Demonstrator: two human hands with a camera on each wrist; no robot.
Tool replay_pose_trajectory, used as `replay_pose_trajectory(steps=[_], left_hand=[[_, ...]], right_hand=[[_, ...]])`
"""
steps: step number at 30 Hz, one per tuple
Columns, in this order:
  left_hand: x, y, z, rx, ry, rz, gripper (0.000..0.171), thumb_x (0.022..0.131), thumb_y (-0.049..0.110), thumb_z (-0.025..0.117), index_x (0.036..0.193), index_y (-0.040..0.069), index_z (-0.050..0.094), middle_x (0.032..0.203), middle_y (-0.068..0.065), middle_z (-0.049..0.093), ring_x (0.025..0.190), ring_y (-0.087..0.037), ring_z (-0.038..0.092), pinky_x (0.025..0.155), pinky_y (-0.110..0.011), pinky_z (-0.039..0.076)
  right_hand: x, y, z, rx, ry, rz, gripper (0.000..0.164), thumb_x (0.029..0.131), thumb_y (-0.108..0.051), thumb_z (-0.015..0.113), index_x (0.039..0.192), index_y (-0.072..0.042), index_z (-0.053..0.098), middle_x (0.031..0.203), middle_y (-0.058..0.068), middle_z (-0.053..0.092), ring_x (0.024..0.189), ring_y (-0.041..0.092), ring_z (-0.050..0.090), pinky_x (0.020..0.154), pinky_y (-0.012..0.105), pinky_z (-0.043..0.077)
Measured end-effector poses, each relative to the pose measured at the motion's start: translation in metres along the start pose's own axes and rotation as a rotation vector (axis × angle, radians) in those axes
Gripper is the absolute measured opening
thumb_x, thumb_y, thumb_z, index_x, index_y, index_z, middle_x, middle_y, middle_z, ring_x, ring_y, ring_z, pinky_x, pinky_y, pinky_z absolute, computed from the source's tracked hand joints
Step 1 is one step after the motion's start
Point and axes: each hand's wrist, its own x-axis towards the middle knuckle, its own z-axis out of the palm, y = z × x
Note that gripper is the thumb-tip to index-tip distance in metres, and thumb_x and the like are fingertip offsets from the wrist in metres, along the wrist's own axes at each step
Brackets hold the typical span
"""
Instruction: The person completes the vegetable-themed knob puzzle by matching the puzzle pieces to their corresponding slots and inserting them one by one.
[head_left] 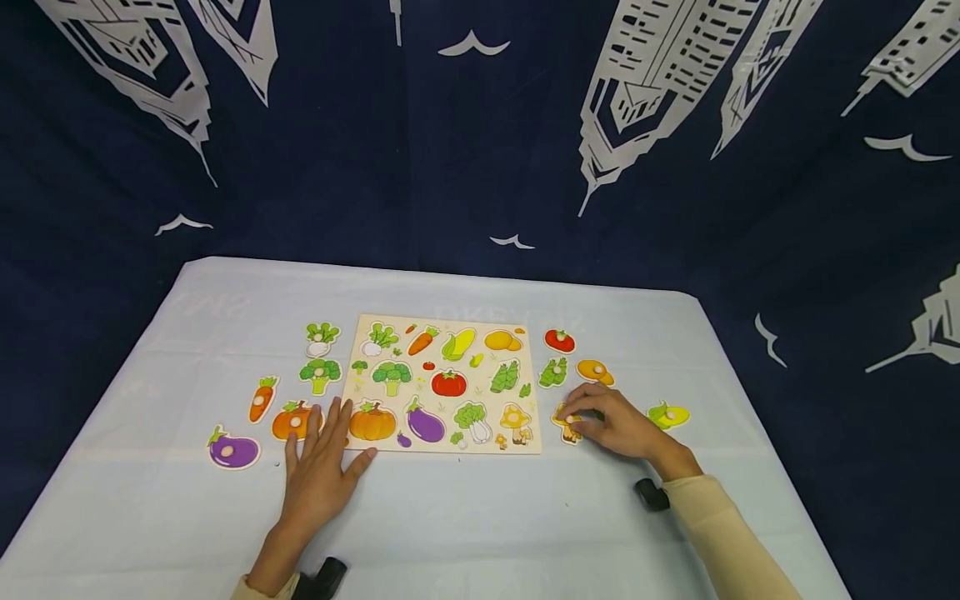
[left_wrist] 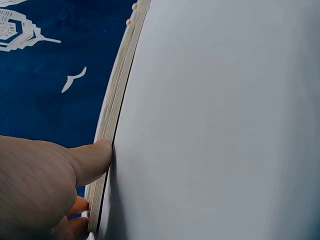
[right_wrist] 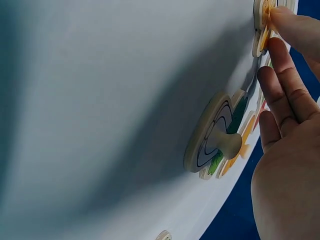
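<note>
A wooden vegetable puzzle board (head_left: 480, 333) lies flat on the white table, with printed vegetable pictures on its face. My left hand (head_left: 318, 475) rests at the board's left front corner, fingers spread; in the left wrist view the thumb (left_wrist: 95, 157) touches the board's edge. Part of a pumpkin piece (head_left: 288, 422) is covered by those fingers. To the right of the board, my right hand (head_left: 611, 423) pinches a yellow mushroom piece (head_left: 567, 433) by its knob between thumb and fingers. Below that hand, in the right wrist view, stands a white-and-green knobbed piece (right_wrist: 205, 140).
Left of the board lie a radish (head_left: 321, 340), broccoli (head_left: 320, 375), carrot (head_left: 262, 400) and eggplant piece (head_left: 234, 451). On the right are a tomato (head_left: 559, 340), green vegetable (head_left: 553, 372), potato-like (head_left: 595, 371) and corn piece (head_left: 666, 415). A dark patterned cloth (head_left: 480, 167) hangs behind.
</note>
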Motion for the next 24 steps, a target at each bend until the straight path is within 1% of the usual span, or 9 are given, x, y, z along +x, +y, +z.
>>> replay_pose_trajectory(steps=[4, 10, 19, 24], left_hand=[[0.0001, 0.0007, -0.0002, 0.001, -0.004, -0.005, 0.084, 0.094, 0.024, 0.069, 0.158, -0.001, 0.019, 0.165, -0.025, 0.011, 0.153, -0.046, -0.005, 0.115, -0.068, -0.016], [0.0001, 0.0005, 0.0001, 0.006, -0.001, -0.002, 0.085, 0.094, 0.024, 0.069, 0.158, -0.002, 0.019, 0.165, -0.026, 0.011, 0.153, -0.046, -0.005, 0.114, -0.069, -0.015], [0.0006, 0.0001, 0.0007, -0.002, -0.006, -0.007, 0.085, 0.094, 0.024, 0.069, 0.158, -0.001, 0.019, 0.165, -0.026, 0.011, 0.153, -0.046, -0.006, 0.115, -0.068, -0.016], [-0.0001, 0.0007, 0.0011, -0.005, -0.006, -0.006, 0.084, 0.094, 0.023, 0.069, 0.158, -0.001, 0.019, 0.165, -0.026, 0.011, 0.153, -0.046, -0.006, 0.114, -0.069, -0.015]], right_hand=[[0.0004, 0.0017, 0.0005, 0.023, 0.014, -0.014, 0.022, 0.085, -0.007, 0.078, 0.103, -0.02, 0.077, 0.108, -0.009, 0.068, 0.107, 0.012, 0.059, 0.097, 0.034, 0.047], [-0.0005, 0.0026, 0.0024, 0.033, 0.02, -0.01, 0.02, 0.088, -0.008, 0.076, 0.102, -0.022, 0.077, 0.105, -0.012, 0.07, 0.103, 0.009, 0.062, 0.094, 0.03, 0.048], [-0.003, -0.0004, 0.0004, 0.009, 0.034, 0.026, 0.017, 0.09, -0.008, 0.074, 0.097, -0.022, 0.076, 0.103, -0.012, 0.07, 0.102, 0.009, 0.061, 0.095, 0.035, 0.049], [-0.0037, -0.0015, -0.0002, 0.01, 0.031, 0.04, 0.016, 0.09, -0.009, 0.073, 0.098, -0.023, 0.076, 0.103, -0.013, 0.069, 0.103, 0.009, 0.061, 0.095, 0.035, 0.05]])
